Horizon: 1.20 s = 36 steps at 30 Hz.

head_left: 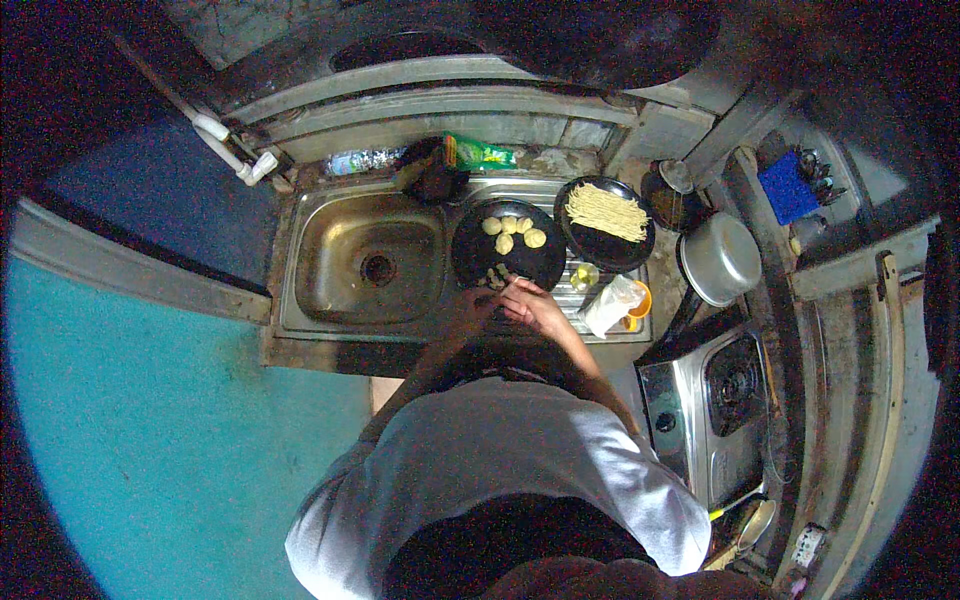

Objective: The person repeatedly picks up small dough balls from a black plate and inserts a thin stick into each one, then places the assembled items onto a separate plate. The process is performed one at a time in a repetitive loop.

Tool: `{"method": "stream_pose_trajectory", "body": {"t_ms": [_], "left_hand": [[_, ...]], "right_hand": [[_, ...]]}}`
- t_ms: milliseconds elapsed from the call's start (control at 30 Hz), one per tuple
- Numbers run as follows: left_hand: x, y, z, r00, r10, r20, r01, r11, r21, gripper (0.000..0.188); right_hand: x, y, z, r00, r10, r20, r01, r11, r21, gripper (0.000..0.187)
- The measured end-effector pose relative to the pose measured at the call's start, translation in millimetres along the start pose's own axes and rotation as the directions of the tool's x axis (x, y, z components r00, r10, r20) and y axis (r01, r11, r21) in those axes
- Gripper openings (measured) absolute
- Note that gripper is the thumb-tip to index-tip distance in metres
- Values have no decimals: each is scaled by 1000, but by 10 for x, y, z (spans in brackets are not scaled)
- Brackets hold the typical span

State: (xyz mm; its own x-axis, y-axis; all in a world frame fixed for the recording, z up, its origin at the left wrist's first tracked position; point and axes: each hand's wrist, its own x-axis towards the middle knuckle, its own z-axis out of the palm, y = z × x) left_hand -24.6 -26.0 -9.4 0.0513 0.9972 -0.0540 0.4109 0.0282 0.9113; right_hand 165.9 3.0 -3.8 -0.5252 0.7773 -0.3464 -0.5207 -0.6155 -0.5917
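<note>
Both hands meet over the near rim of a round black plate (470, 250). Several pale, rounded dough-like pieces (508, 226) sit on the plate, just beyond my fingers. My left hand (482, 302) is closed, its fingertips drawn together near small pale-grey bits (497, 276) at the plate's edge. Close against it, my right hand (532, 304) is also closed, with thumb and fingers pinched. What lies between the fingers is too small to make out. To the right, a second black plate (592, 250) carries a heap of pale strips like cut noodles (607, 212).
A steel sink basin (335, 255) lies left of the plates. Right of my hands stand a small glass of yellowish liquid (584, 276), a white plastic bag (612, 305) and an orange cup (641, 298). Farther right are an aluminium pot (722, 258) and a gas stove (735, 400).
</note>
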Motion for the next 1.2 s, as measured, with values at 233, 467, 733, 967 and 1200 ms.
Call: {"method": "stream_pose_trajectory", "body": {"t_ms": [233,467,733,967,1200], "left_hand": [[-118,797,-283,987,-125,101,111,985,133,33],[-75,533,-203,994,9,106,-20,994,105,31],[-94,757,-341,982,-102,160,73,982,176,29],[-100,599,-231,997,-46,70,44,999,22,30],[-145,755,-334,986,-97,136,80,988,131,27]], "right_hand": [[-1,22,182,982,-98,-163,68,980,-185,15],[-5,-77,236,976,-89,-197,88,996,-13,15],[-1,-82,80,965,-42,-258,75,990,121,23],[-67,-111,193,997,-44,66,48,997,-54,36],[-145,-174,359,967,-88,-239,84,996,-28,36]]}}
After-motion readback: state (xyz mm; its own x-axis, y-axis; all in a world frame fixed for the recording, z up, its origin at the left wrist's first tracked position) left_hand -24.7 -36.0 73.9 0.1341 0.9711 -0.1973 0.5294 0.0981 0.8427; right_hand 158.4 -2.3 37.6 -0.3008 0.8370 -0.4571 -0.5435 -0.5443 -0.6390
